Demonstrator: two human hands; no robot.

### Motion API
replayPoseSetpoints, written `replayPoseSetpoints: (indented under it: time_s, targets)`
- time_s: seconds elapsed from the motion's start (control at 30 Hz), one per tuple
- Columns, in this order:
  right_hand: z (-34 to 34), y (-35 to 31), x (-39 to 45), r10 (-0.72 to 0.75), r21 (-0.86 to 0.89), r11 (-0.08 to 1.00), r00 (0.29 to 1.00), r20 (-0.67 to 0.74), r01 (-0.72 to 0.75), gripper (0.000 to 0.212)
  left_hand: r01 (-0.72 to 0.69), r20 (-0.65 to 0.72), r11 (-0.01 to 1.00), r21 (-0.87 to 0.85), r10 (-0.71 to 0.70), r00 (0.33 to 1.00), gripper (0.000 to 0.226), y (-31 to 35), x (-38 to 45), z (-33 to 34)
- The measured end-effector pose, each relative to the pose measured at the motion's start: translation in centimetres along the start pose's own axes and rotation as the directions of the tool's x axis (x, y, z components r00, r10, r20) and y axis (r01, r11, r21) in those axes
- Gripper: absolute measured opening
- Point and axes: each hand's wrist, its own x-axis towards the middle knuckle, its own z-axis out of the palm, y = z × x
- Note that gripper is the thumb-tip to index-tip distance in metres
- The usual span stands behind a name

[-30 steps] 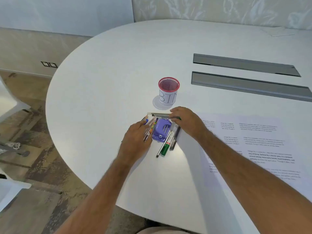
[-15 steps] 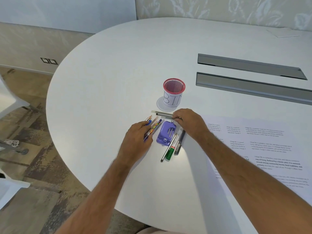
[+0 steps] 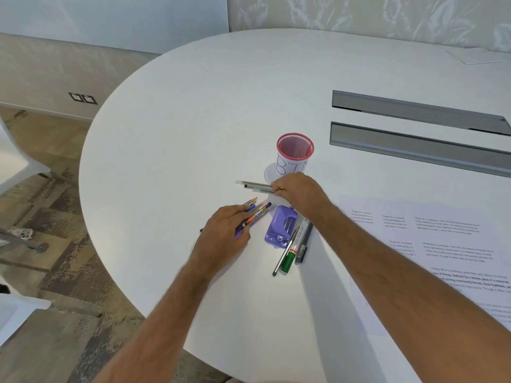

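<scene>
Right hand (image 3: 300,193) pinches grey pens (image 3: 257,185) at their right ends — axis parallel to the table's (image 3: 193,106) near edge, mesh cup (image 3: 295,150) just beyond. Left hand (image 3: 224,230) grips coloured pencils (image 3: 258,211) — farther off.

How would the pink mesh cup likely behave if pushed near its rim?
The cup looks like thin wire mesh and seems empty, so it is probably light. Standing upright on the smooth table, it might slide or tip rather than roll.
</scene>
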Motion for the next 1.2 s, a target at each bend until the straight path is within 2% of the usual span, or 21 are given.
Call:
replayPoseSetpoints:
  time_s: [0.5, 0.7, 0.8, 0.9, 1.0, 1.1, 1.2]
  targets:
    - [-0.4, -5.8, 4.2, -0.229, -0.054, 0.969, 0.959, 0.165, 0.24, 0.024, -0.016, -0.022, 1.0, 0.0, 0.016, 1.0, 0.038, -0.1, 0.4, 0.0]
    - [0.1, -6.6, 4.1, -0.304, -0.072, 0.945, 0.938, 0.165, 0.319, 0.025, -0.031, -0.058, 0.999, 0.032, 0.033, 0.998, 0.03, -0.4, 0.5, 0.0]
    - [0.1, -6.8, 3.9, -0.316, -0.036, 0.944, 0.93, 0.189, 0.328, 0.026, -0.012, -0.124, 0.998, 0.063, 0.019, 0.992, 0.029, -0.4, 0.2, 0.3]
    - [0.4, -6.3, 3.2, -0.307, 0.069, 0.952, 0.931, 0.197, 0.299, 0.033, 0.085, -0.2, 0.994, 0.07, -0.07, 0.977, 0.039, -0.1, 0.0, 0.5]
    - [0.4, -5.5, 2.4, -0.244, 0.233, 0.947, 0.967, 0.078, 0.221, 0.035, 0.136, -0.235, 0.98, 0.142, -0.1, 0.967, 0.051, 0.2, 0.1, 0.7]
    - [-0.2, -4.4, 1.4, -0.202, 0.311, 0.93, 0.979, -0.014, 0.196, 0.035, 0.146, -0.16, 0.967, 0.207, -0.114, 0.98, 0.066, 0.5, 0.5, 0.9]
    - [-1.0, -2.9, 0.0, -0.176, 0.318, 0.927, 0.979, -0.101, 0.199, 0.034, 0.2, 0.054, 0.929, 0.312, -0.228, 0.972, 0.09, 0.5, 0.9, 1.6]
